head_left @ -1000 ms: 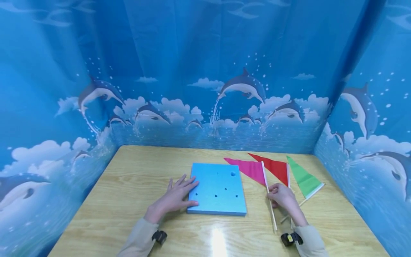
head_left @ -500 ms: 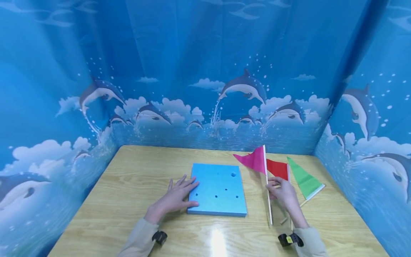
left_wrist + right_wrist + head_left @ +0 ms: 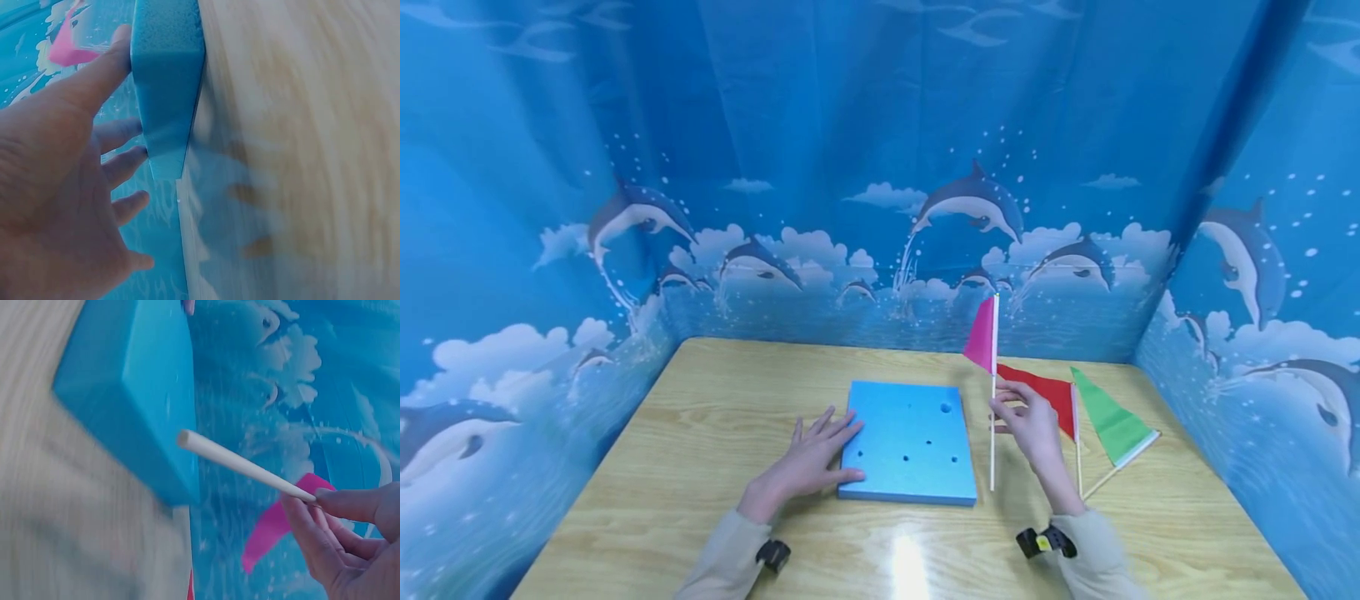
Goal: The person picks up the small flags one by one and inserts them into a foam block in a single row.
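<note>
A blue foam block (image 3: 887,433) with several small holes in its top lies flat on the table. My left hand (image 3: 811,458) rests on the block's left edge with fingers spread; in the left wrist view the thumb and fingertips touch its upper side (image 3: 167,94). My right hand (image 3: 1028,421) pinches the thin stick of a pink pennant flag (image 3: 982,337) between thumb and fingers. The flag stands nearly upright just right of the block, its lower end above the table. In the right wrist view the stick's bare end (image 3: 185,439) points toward the block.
A red pennant flag (image 3: 1051,396) and a green pennant flag (image 3: 1116,421) lie at the table's right, their sticks converging near the right wrist. The wooden table (image 3: 722,400) meets a blue curtain (image 3: 820,167) printed with dolphins at the back and sides.
My right hand has lifted the pink flag off the table, turned it upright and carried it left toward the block. The left hand and block have stayed put.
</note>
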The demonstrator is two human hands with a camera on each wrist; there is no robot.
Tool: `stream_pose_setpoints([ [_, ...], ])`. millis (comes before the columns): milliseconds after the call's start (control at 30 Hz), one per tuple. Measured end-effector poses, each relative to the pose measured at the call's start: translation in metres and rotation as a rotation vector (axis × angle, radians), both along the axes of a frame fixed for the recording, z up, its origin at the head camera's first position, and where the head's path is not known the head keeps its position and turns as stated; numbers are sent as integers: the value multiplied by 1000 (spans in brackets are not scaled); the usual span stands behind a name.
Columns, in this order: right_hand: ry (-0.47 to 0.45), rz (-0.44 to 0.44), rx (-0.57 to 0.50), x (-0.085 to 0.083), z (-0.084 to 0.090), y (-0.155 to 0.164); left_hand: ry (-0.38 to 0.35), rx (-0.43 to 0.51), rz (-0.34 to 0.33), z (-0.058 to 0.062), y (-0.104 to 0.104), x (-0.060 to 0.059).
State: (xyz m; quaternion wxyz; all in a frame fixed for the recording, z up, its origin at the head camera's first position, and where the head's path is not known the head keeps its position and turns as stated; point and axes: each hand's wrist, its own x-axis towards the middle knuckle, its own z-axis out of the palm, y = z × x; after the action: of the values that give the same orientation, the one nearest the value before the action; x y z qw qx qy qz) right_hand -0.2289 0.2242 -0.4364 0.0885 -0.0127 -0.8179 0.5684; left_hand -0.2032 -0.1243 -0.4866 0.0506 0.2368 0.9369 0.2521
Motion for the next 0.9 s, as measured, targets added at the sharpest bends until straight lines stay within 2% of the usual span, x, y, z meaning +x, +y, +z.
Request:
stream_pose_setpoints([
  [267,80,1,-107,-11,10,-51,65,-48,34,-4,2,2],
  [600,207,92,-268,-16,11,-114,57,-50,59,-6,4,2],
  [767,239,171,-279,-14,9,-136,58,-58,59,-4,4,2],
  [900,259,229,-260,-4,19,-150,70,-68,49,-4,4,2],
])
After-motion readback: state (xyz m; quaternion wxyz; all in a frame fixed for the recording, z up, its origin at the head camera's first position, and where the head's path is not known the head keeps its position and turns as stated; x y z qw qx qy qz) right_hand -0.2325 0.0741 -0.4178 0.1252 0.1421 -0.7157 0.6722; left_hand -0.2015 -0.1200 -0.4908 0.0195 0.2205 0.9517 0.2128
